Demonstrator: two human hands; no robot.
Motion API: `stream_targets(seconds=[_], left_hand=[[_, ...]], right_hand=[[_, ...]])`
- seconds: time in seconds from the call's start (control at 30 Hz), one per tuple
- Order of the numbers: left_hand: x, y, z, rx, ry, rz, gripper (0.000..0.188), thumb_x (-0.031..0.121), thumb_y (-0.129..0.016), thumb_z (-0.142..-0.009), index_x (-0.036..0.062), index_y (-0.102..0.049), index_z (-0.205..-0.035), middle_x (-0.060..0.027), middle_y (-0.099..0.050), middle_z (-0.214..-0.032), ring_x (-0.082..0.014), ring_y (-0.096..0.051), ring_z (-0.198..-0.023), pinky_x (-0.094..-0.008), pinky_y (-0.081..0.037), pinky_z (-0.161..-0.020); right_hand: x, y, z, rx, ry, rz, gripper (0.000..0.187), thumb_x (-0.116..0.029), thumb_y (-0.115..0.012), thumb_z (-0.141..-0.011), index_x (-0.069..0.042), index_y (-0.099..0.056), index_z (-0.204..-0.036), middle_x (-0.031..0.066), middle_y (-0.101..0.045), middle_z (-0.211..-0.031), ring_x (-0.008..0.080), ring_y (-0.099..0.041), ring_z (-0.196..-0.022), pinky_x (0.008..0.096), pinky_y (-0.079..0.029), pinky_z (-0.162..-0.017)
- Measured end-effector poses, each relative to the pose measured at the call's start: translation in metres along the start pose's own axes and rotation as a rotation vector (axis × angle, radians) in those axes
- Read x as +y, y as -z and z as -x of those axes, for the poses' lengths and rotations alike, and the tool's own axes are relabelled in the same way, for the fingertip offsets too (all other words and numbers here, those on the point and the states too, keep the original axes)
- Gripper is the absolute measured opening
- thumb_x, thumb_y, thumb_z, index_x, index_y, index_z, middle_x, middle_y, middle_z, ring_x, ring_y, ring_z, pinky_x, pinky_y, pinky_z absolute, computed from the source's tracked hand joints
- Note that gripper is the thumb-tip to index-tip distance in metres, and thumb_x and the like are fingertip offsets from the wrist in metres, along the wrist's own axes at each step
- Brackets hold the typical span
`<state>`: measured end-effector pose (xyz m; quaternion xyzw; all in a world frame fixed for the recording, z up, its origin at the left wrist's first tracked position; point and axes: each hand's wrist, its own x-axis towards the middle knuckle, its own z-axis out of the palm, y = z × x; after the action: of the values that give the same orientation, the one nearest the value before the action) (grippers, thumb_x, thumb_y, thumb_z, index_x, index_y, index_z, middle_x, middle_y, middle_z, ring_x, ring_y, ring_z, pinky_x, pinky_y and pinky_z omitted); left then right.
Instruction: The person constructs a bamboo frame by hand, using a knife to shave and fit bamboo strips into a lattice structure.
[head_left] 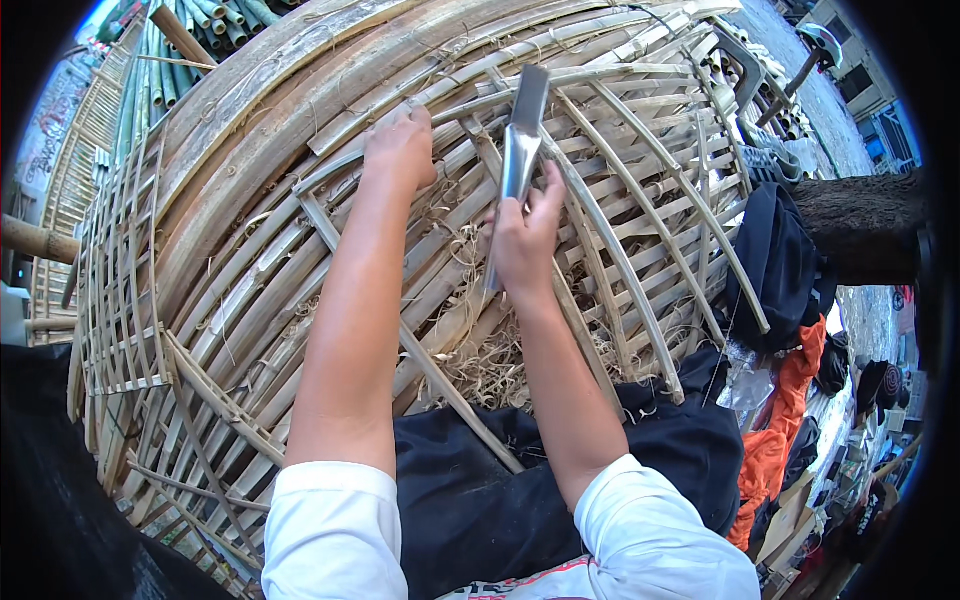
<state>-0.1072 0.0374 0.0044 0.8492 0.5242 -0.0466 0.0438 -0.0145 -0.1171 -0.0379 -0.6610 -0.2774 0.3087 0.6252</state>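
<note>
My left hand (402, 150) is closed around a pale bamboo strip (500, 97), one of several long strips reaching to the right. In my right hand (525, 245) is a metal knife (518, 165) with a broad, shiny blade, its wide end pointing away from me. Its lower end shows below my fingers. The blade crosses over the bamboo strips, and I cannot tell whether it touches them. Beneath both hands lies a woven bamboo lattice (650, 210), with curled shavings (490, 365) heaped on it between my arms.
Wide bamboo slats (240, 190) curve along the far left. A small bamboo grid panel (120, 270) stands at the left edge. Black cloth (470, 490) covers my lap. Dark and orange cloth (775, 450) hangs at right, near a thick wooden post (865, 225). Green bamboo poles (205, 30) lie beyond.
</note>
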Motion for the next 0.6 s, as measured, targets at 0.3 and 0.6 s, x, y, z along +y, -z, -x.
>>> stream_targets(seconds=[0.3, 0.6], left_hand=[[-0.016, 0.004, -0.005, -0.007, -0.139, -0.007, 0.062, 0.013, -0.075, -0.074, -0.0014, -0.047, -0.127, -0.0231, -0.066, -0.116, -0.0359, -0.065, -0.11, -0.0454, -0.052, -0.094], [-0.027, -0.006, -0.009, 0.104, -0.222, 0.009, 0.05, 0.007, -0.065, -0.073, -0.0032, -0.049, -0.119, -0.0244, -0.069, -0.106, -0.0394, -0.065, -0.104, -0.0476, -0.053, -0.09]], right_hand=[[-0.016, 0.003, 0.026, -0.059, -0.123, -0.429, 0.049, -0.002, -0.059, -0.089, -0.004, -0.03, -0.13, 0.0105, -0.056, -0.098, 0.012, -0.062, -0.07, 0.0286, -0.057, -0.051], [-0.001, -0.02, 0.005, 0.017, 0.154, -0.047, 0.058, -0.005, -0.053, -0.092, 0.001, -0.031, -0.145, 0.0308, -0.049, -0.131, 0.0435, -0.054, -0.117, 0.0469, -0.043, -0.099]])
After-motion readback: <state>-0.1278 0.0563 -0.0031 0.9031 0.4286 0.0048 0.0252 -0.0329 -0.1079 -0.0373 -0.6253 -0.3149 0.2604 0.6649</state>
